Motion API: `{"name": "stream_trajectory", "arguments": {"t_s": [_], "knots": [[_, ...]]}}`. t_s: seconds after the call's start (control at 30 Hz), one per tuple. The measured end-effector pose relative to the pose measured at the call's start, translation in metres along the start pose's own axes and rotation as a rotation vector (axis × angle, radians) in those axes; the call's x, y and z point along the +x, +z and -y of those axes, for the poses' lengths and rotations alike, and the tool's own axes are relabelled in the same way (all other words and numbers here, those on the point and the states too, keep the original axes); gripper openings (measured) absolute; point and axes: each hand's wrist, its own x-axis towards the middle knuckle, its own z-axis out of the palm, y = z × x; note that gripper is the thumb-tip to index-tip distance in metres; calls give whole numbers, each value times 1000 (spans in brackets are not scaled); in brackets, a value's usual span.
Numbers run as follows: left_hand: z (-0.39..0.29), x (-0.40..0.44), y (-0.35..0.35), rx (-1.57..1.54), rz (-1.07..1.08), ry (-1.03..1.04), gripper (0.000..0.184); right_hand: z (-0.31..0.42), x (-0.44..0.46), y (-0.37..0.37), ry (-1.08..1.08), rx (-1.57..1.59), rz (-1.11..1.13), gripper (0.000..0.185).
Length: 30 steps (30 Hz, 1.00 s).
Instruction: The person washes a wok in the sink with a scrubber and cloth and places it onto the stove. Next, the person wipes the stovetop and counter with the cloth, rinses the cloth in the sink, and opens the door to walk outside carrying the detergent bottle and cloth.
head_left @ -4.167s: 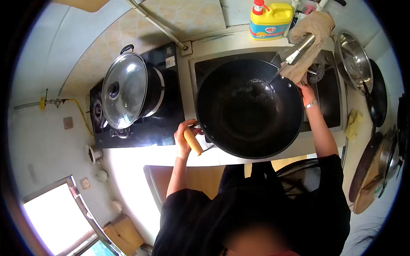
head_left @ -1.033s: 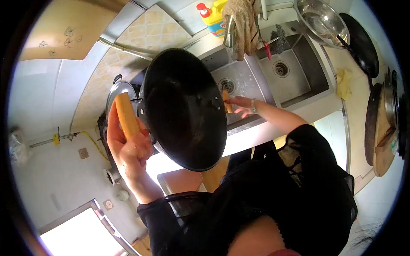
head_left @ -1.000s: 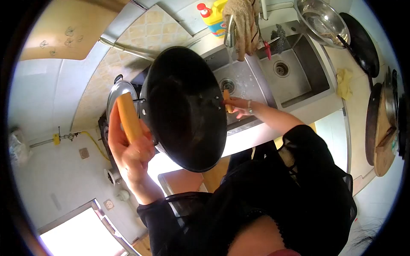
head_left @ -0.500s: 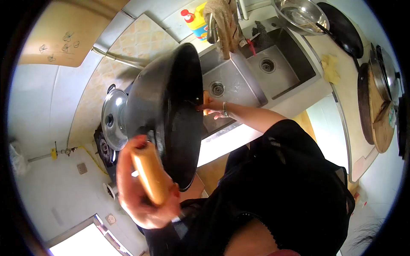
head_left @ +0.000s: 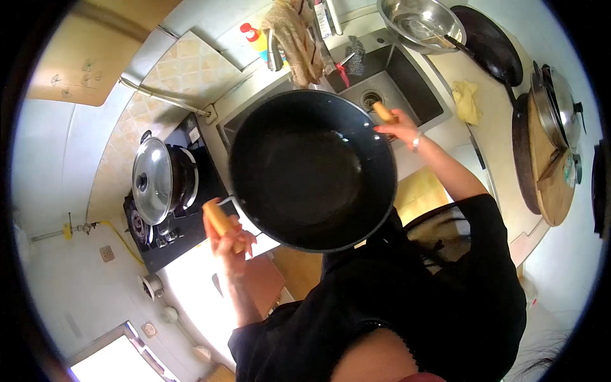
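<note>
A large black wok [head_left: 305,172] is held up in front of my body, its inside facing the camera, with wet shine on its bottom and right side. My left hand [head_left: 228,239] is wrapped round the wooden handle [head_left: 219,218] at the wok's lower left. At the upper right, my right hand [head_left: 401,127] grips the other wooden handle [head_left: 383,113]. Behind the wok lies a steel sink [head_left: 407,83], partly hidden. A faucet [head_left: 274,54] with a brown cloth [head_left: 298,41] beside it stands at the sink's back edge.
On the left, a lidded pot [head_left: 153,181] sits on the black stove [head_left: 168,239]. A steel bowl [head_left: 423,25], a black pan [head_left: 493,48] and a yellow cloth [head_left: 466,102] are on the right counter. A wooden board [head_left: 557,184] and pans stand at the far right.
The wok has swung from a steep tilt to face the camera and moved right. Both hands moved with its handles. The view has shifted, showing more of the stove.
</note>
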Motion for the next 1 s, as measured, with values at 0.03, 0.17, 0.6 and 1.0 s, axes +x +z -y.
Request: {"name": "stream_trajectory", "arguments": {"t_s": [0.03,0.17,0.6,1.0], "knots": [[19,1,5,-35,-7,-46,55,-5,2,-22,-34,-35,-44,67],[85,12,32,-202,19,-229,50,-15,7,-97,-106,-130,-156,63],[188,42,53,-216,-222,-287,30,2,22,-161,-166,-44,-118,47],[206,38,42,-80,-302,-273,36,-65,78,-321,249,-847,-657,52]]}}
